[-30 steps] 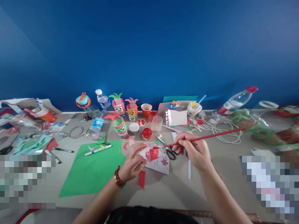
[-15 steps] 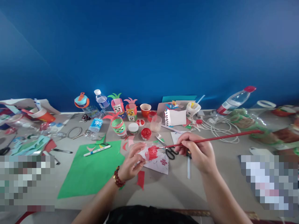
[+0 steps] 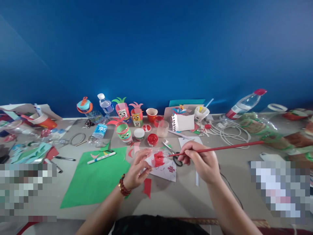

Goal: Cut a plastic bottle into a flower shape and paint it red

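A left hand pinched a red-painted clear piece over paper as the right hand, at its 3 o'clock, clamped a brush touching it.

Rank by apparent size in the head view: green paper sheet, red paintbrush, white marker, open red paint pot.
1. green paper sheet, largest by far.
2. red paintbrush, long but thin.
3. white marker and open red paint pot: marker longer, pot wider, so unranked.

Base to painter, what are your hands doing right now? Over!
Left hand pinches small red-painted plastic piece. Right hand holds red paintbrush, tip on piece. Scissors lie below brush.
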Motion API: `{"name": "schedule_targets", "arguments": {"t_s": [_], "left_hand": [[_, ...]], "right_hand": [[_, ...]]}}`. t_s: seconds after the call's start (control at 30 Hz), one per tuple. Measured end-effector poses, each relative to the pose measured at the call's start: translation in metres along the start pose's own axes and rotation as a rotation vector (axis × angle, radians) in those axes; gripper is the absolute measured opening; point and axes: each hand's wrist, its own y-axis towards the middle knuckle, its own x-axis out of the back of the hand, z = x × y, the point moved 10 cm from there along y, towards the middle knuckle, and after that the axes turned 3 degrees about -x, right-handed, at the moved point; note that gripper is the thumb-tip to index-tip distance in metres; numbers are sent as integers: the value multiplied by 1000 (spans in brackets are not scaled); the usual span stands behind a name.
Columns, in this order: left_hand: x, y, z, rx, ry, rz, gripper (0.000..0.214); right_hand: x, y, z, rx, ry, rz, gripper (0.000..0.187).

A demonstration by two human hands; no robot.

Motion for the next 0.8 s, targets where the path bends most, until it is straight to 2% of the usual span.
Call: {"name": "schedule_targets", "arguments": {"t_s": [0.2, 0.37, 0.53, 0.7, 0.8], "left_hand": [[0, 0, 1, 2, -44, -8, 14], [-1, -1, 0, 0, -4, -1, 16], [-2, -1, 0, -10, -4, 12, 16], [-2, -1, 0, -11, 6, 13, 16], [-1, 0, -1, -13, -4, 4, 15]], "right_hand": [[12, 0, 5, 34, -9, -83, 16], [5, 2, 1, 7, -5, -38, 16], [14, 4, 2, 18, -37, -91, 16], [6, 4, 5, 27, -35, -26, 16], [10, 3, 6, 30, -64, -58, 16]]}}
